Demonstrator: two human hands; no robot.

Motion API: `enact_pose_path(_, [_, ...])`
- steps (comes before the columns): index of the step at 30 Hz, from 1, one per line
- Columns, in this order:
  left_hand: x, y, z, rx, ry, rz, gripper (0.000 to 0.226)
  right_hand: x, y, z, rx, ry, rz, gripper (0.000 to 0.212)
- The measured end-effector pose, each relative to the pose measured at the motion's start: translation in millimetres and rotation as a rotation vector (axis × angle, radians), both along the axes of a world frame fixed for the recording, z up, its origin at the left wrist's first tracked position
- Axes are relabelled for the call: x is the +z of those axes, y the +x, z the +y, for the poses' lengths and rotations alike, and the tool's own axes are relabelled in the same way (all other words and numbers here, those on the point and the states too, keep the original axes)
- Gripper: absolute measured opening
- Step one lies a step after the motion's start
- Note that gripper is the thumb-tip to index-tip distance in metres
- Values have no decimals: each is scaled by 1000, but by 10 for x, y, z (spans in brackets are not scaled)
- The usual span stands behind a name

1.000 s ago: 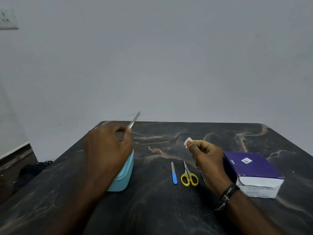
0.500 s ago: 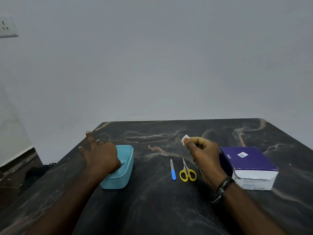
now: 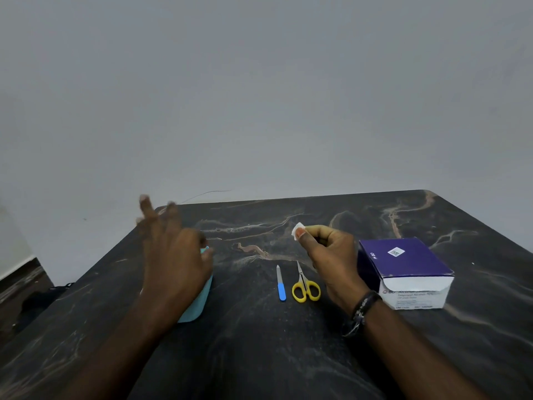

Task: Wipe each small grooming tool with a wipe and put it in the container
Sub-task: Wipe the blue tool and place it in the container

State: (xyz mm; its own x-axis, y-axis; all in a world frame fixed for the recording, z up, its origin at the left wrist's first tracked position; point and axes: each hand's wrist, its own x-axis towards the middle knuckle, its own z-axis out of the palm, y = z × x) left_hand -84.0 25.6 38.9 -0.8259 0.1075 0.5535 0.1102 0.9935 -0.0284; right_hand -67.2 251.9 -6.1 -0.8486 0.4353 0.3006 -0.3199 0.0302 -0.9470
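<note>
My left hand [image 3: 173, 252] hovers over the light blue container [image 3: 199, 301], fingers spread and blurred, holding nothing; it hides most of the container and what lies inside. My right hand [image 3: 331, 261] is raised at centre right and pinches a small white wipe [image 3: 298, 227] between thumb and forefinger. On the dark marbled table [image 3: 259, 342], between the hands, lie a nail file with a blue handle [image 3: 280, 283] and small yellow-handled scissors [image 3: 304, 285], side by side, tips pointing away from me.
A purple and white box of alcohol swabs [image 3: 403, 269] stands just right of my right hand. A plain grey wall rises behind the table's far edge. The floor shows past the table's left edge.
My left hand lowered a thin metal tool into the blue container, let it go, and now lifts off with fingers spread. My right hand kept the wipe and stayed put.
</note>
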Motion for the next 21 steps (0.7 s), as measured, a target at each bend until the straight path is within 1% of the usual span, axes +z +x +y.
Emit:
enact_pose_path(1, [1,75,107,-129,87,88,12,-4,0,1,0,6,-2,10])
enact_pose_path(2, [0,150,231,-233,151,104,10,-7,0,2,0,11,-5,10])
enact_pose_path(3, [-4,227,365,-303,207,49,12,-8,3,2,0,16,-8,11])
enact_pose_path(4, [-27,281,504,-335,254,-55,14,-9,4,-2,-3,19,-12,11])
enact_pose_path(7, [-230,242,848,-292,288,-381,20,-1,15,-5,-17,8,-22,11])
enact_pose_path(9, [-366,172,955,-242,286,-516,23,3,15,-1,-16,-9,-25,10])
enact_pose_path(12, [-420,103,1008,-205,251,-596,35,-4,-1,16,-13,-15,-24,10])
enact_pose_path(15, [-337,54,1040,-187,177,-677,32,-14,-13,17,-11,-10,-24,10])
enact_pose_path(17, [-295,21,1058,-183,193,-734,31,-13,-7,6,-7,-13,-14,10])
enact_pose_path(21, [-227,4,1064,-152,297,-853,35,-8,-5,-6,-17,-19,-2,14])
